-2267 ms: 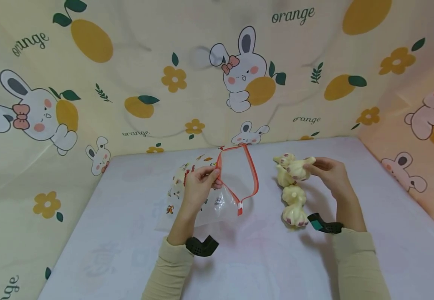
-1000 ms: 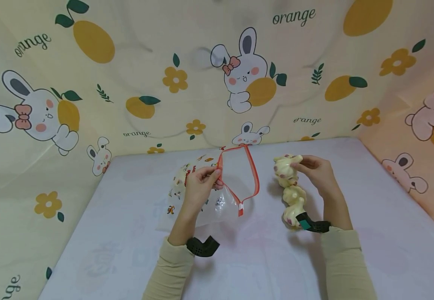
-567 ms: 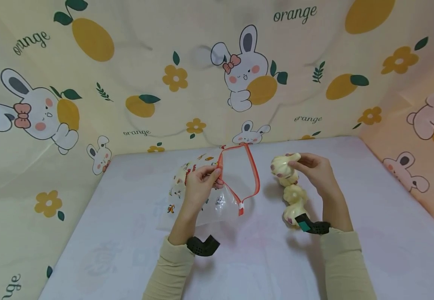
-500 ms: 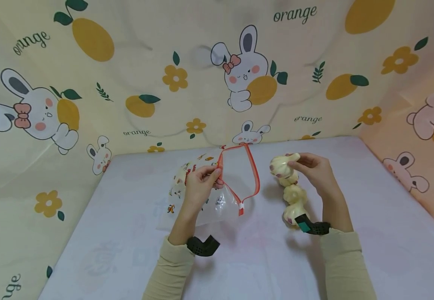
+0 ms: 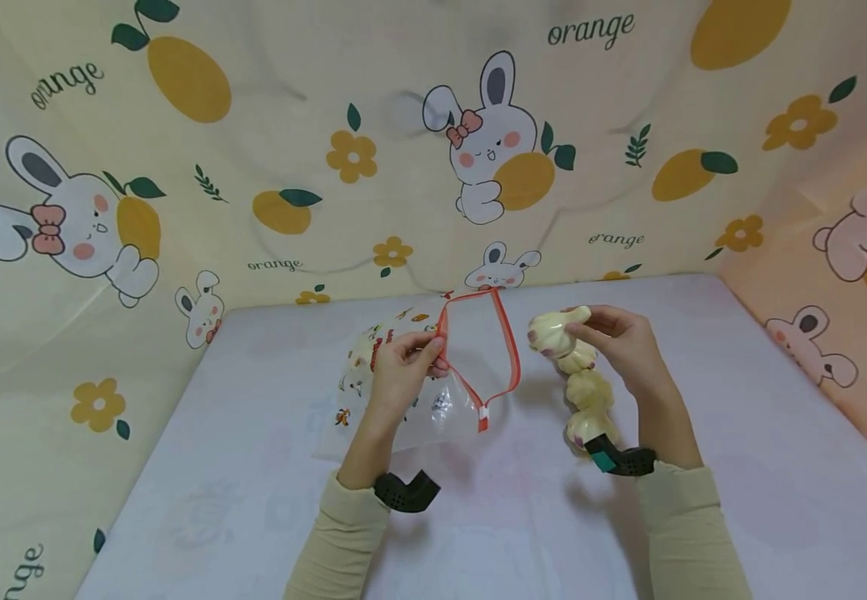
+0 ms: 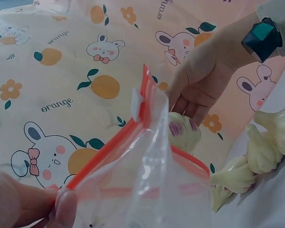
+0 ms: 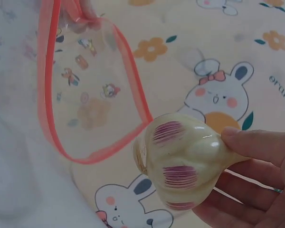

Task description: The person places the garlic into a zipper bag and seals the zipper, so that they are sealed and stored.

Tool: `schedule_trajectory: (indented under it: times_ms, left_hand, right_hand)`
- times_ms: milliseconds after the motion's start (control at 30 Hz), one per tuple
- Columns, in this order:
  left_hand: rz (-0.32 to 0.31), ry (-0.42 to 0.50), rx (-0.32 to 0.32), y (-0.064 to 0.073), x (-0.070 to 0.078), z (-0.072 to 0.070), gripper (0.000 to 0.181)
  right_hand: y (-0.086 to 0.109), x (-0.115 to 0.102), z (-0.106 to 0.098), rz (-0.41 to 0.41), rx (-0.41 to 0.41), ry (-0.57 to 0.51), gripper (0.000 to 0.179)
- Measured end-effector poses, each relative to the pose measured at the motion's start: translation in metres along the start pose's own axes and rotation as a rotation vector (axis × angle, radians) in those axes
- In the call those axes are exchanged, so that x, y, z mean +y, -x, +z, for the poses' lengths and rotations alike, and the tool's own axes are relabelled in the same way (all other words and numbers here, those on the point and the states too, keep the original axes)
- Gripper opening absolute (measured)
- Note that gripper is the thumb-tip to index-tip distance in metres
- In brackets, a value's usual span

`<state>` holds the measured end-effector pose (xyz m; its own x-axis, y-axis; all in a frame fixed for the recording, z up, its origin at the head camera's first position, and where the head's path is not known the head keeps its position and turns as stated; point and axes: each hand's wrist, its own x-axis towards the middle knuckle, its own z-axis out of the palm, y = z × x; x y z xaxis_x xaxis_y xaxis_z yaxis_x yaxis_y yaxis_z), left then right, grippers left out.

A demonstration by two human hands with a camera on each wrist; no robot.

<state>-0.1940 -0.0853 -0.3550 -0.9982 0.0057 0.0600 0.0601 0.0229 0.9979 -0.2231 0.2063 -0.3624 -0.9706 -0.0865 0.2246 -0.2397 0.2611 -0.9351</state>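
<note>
My left hand (image 5: 405, 373) pinches the red zip edge of a clear plastic zip bag (image 5: 426, 421) printed with small colourful figures. The bag's mouth gapes toward the right, its red rim forming a loop with a white slider at the lower corner. Thumb and fingers of my right hand (image 5: 624, 348) hold a garlic bulb (image 5: 552, 335) by its stem. In the right wrist view this garlic bulb (image 7: 180, 164) shows purple streaks, and its rounded end is close to the bag's red rim (image 7: 46, 95). Behind the bag's edge, the left wrist view shows the bulb partly hidden.
Several more garlic bulbs (image 5: 589, 390) lie in a row on the white tabletop (image 5: 508, 517), below the right hand. A patterned cloth (image 5: 403, 200) with rabbits and oranges stands as a wall behind and at both sides.
My right hand has lifted the garlic bulb off the others and carried it left toward the bag's mouth. The left hand and bag have stayed in place.
</note>
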Motion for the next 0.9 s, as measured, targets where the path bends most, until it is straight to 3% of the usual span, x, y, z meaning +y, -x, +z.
schedule_trajectory:
  times_ms: [233, 533, 900]
  left_hand:
    - [0.006, 0.002, 0.003, 0.000, 0.000, 0.002, 0.021]
    - [-0.005, -0.004, 0.007, 0.000, -0.002, 0.003, 0.021]
    - [0.004, 0.005, 0.005, 0.000, -0.003, 0.003, 0.021]
  right_hand:
    - [0.002, -0.006, 0.003, -0.040, -0.001, -0.031, 0.024]
    - [0.005, -0.014, 0.009, -0.028, -0.017, -0.009, 0.036]
    - [0.004, -0.016, 0.022, -0.009, -0.050, -0.007, 0.036]
